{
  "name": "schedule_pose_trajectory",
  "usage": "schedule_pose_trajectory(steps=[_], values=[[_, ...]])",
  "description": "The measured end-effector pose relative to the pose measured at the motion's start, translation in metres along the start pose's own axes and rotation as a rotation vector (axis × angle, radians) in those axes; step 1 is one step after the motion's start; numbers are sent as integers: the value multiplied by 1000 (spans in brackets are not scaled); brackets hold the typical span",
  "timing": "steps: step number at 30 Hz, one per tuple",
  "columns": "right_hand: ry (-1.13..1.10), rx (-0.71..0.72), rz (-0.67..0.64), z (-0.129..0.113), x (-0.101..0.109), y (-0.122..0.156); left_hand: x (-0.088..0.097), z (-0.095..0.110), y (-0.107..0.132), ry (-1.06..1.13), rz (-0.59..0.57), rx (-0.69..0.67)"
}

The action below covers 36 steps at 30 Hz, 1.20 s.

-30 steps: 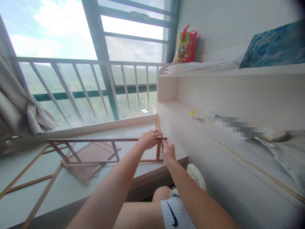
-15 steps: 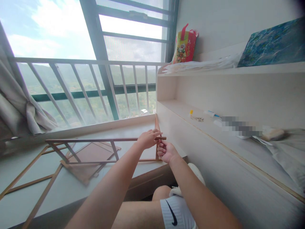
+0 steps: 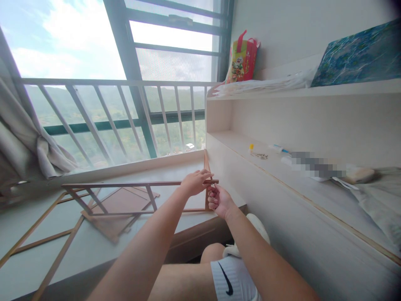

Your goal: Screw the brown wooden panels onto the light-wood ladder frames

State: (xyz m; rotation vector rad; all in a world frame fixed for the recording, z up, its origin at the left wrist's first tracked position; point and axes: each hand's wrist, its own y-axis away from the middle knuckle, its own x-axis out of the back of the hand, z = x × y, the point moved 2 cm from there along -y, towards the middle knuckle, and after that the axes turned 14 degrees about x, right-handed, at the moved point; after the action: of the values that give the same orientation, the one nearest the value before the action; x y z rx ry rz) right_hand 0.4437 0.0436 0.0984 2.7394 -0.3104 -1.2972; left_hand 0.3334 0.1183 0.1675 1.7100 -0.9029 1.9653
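A brown wooden frame (image 3: 122, 184) with several crossbars stands on the white window ledge, its right end near the shelf unit. My left hand (image 3: 194, 182) is wrapped over the frame's upper rail near that end. Just below and to the right, my right hand (image 3: 219, 200) is closed with its fingers curled at the rail's underside. Whatever small thing its fingertips may pinch is too small to make out. Behind the frame lie flat brown panels (image 3: 125, 200), and another wooden frame (image 3: 44, 242) rests at the left.
On the shelf unit (image 3: 269, 188) at the right lie several small metal pieces (image 3: 261, 156), a yellow-capped item (image 3: 251, 147) and a grey cloth (image 3: 380, 200). A red bag (image 3: 244, 60) stands on the upper shelf. A railing (image 3: 109, 82) runs along the window.
My right hand has shifted very slightly down and turned a little at the rail. My left hand keeps its hold, and the view has moved a touch.
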Motion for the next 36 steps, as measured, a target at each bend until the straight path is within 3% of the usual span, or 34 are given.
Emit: schedule_pose_trajectory(steps=[10, 16, 19, 21, 24, 26, 28, 30, 32, 36], values=[[250, 147, 117, 39, 52, 7, 1, 0, 0, -20, 20, -55], [409, 274, 96, 41, 55, 10, 18, -4, -2, -29, 1, -22], [428, 319, 86, 37, 56, 10, 30, 3, 10, 89, 141, 29], [427, 347, 87, 35, 57, 10, 28, 11, 28, 263, 278, 58], [392, 403, 70, 31, 57, 13, -5, 22, 60, 587, 360, 168], [341, 473, 57, 28, 55, 16, -42, 25, 78, 774, 335, 376], [273, 549, 55, 25, 53, 20, -79, 27, 89, 934, 168, 517], [209, 600, 48, 24, 49, 23, -104, 33, 93, 1061, -89, 481], [166, 617, 23, 24, 47, 25, -113, 38, 92, 1149, -195, 440], [169, 582, -22, 27, 43, 27, -109, 44, 88, 1235, -229, 391]])
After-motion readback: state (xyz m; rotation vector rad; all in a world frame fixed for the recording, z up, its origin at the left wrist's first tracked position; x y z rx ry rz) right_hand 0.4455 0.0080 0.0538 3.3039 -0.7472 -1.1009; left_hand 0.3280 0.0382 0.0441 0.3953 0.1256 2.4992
